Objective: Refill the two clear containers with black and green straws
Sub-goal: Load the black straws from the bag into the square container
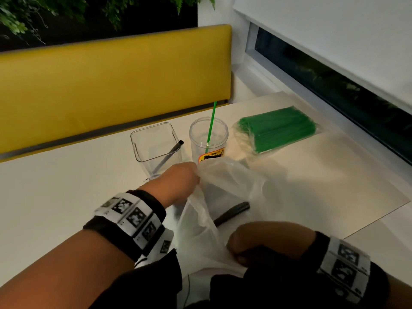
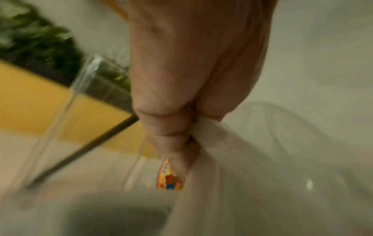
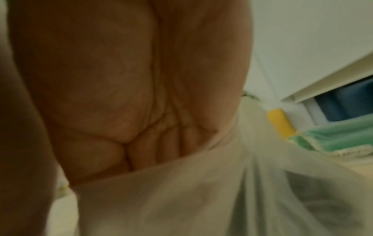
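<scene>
Both hands closed on the thin translucent plastic bag point(image 1: 225, 197), left hand point(image 1: 178, 181) gripping its far edge, right hand point(image 1: 256, 241) its near edge; dark black straws point(image 1: 231, 212) lie inside on the white table point(image 1: 66, 197), so part the mouth wide, keeping clear of the square clear container point(image 1: 156, 148) and round clear cup point(image 1: 208, 141).

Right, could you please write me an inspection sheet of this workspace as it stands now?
Surface: pale table, seam at right.
Job's things: square container holds one black straw; round cup holds one green straw; green straw pack lies flat, right of the cup; black straws lie under the translucent bag.
Clutter: nothing seen.
Grippers: left hand and right hand both grip the bag.
Cables: thin cord near the lap.
Surroundings: yellow bench back, foliage, window.
</scene>
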Motion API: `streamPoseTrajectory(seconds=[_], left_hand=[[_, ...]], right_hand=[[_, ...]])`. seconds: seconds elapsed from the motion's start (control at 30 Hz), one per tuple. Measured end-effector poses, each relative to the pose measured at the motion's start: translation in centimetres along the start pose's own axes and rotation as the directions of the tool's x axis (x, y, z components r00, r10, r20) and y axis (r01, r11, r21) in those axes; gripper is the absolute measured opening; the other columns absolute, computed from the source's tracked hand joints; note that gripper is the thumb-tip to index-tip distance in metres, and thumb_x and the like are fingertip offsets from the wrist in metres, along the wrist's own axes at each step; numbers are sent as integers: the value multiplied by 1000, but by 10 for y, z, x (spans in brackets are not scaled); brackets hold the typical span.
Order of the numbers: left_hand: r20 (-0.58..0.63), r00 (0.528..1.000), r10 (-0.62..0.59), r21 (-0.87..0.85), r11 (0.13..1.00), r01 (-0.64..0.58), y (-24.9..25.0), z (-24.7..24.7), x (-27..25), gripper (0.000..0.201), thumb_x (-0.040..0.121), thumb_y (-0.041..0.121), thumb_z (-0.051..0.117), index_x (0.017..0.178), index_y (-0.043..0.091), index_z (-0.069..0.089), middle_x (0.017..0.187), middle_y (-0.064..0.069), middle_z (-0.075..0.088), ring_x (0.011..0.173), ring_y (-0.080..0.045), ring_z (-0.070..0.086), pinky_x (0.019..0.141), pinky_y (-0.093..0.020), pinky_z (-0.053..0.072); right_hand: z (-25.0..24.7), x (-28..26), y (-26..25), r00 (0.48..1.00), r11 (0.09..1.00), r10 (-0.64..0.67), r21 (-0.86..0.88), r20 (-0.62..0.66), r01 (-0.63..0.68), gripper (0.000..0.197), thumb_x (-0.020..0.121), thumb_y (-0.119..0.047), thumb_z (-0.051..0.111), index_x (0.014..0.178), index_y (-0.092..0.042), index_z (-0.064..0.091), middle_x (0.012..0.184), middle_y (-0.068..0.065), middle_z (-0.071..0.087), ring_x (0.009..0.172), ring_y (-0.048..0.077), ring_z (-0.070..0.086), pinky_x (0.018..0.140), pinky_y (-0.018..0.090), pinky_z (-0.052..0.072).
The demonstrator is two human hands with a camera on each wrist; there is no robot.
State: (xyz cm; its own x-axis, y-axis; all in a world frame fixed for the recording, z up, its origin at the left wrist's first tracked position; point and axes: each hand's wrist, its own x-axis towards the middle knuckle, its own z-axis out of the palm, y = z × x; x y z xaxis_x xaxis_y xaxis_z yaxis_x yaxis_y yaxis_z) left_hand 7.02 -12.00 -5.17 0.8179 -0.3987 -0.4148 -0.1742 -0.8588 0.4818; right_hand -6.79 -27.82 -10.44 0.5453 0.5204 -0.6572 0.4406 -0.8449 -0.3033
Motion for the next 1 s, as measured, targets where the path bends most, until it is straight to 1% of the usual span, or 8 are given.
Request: streamPoseTrajectory(seconds=[0.1, 0.23, 0.33, 0.43, 0.53, 0.67, 0.77, 1.0], left_hand=[[71, 995, -69, -564, 820, 97, -1, -1, -2, 21, 97, 16, 43, 103, 7, 61, 101, -15, 63, 84, -25, 62, 78, -35, 49], [109, 994, 8, -733, 676, 75, 10, 6, -12, 25, 97, 16, 42, 99, 12, 67, 94, -10, 69, 87, -21, 63, 82, -36, 50], [222, 975, 34, -802, 575, 162, 17, 7, -22, 21, 90, 18, 47, 93, 8, 65, 93, -13, 66, 90, -23, 59, 90, -40, 47], [234, 959, 160, -766, 638, 80, 10, 8, -24, 56, 74, 35, 70, 120, 8, 56, 102, -10, 63, 94, -22, 59, 90, -38, 47], [44, 964, 263, 19, 964, -264, 1, 12, -34, 93, 72, 28, 77, 143, 30, 16, 120, 4, 49, 105, -13, 53, 90, -26, 45], [-197, 745, 637, 316, 761, -566, -32, 29, -45, 68, 74, -4, 62, 127, 25, 32, 147, -7, 36, 130, -30, 44, 105, -37, 44], [-93, 885, 457, -169, 868, -466, -41, 31, -48, 42, 83, 28, 61, 119, 45, 47, 132, 18, 47, 127, -15, 47, 106, -28, 43], [-115, 956, 270, 189, 951, -246, -42, 46, -26, 35, 94, 3, 46, 122, 17, 61, 115, -6, 64, 106, -27, 62, 89, -35, 51]], right_hand=[[-5, -5, -4, 968, 996, 38, 85, -247, -18, 34, 89, -29, 46, 106, -10, 67, 108, 14, 67, 101, 29, 65, 88, 33, 48], [-54, -33, -18, 373, 978, -149, -191, -916, -78, 22, 84, -20, 65, 103, -12, 68, 120, 11, 64, 119, 31, 55, 105, 49, 39], [-52, -21, -1, 597, 920, 11, -226, -802, -320, 57, 84, -35, 65, 132, -6, 54, 143, 20, 49, 142, 38, 33, 114, 66, 17], [-47, -8, 13, 485, 960, 16, -122, -875, -252, 20, 96, -12, 51, 111, -6, 63, 101, 13, 69, 106, 27, 65, 112, 67, 21], [-53, -7, 11, 460, 971, 231, 233, -858, -54, 21, 92, -8, 52, 110, -20, 50, 80, -2, 67, 78, 19, 64, 109, 49, 32], [-62, -16, 21, 549, 694, 520, 698, -654, 175, 18, 97, -13, 50, 110, -25, 44, 73, 5, 61, 61, 12, 54, 64, 32, 44], [-65, -16, 29, 623, 614, 547, 774, -559, 155, 16, 100, -15, 48, 112, -24, 47, 67, -1, 51, 55, 7, 44, 60, 29, 38], [-64, -6, 22, 583, 916, 360, 396, -728, -72, 49, 90, -25, 56, 137, -23, 41, 112, 10, 62, 99, 25, 60, 84, 41, 47]])
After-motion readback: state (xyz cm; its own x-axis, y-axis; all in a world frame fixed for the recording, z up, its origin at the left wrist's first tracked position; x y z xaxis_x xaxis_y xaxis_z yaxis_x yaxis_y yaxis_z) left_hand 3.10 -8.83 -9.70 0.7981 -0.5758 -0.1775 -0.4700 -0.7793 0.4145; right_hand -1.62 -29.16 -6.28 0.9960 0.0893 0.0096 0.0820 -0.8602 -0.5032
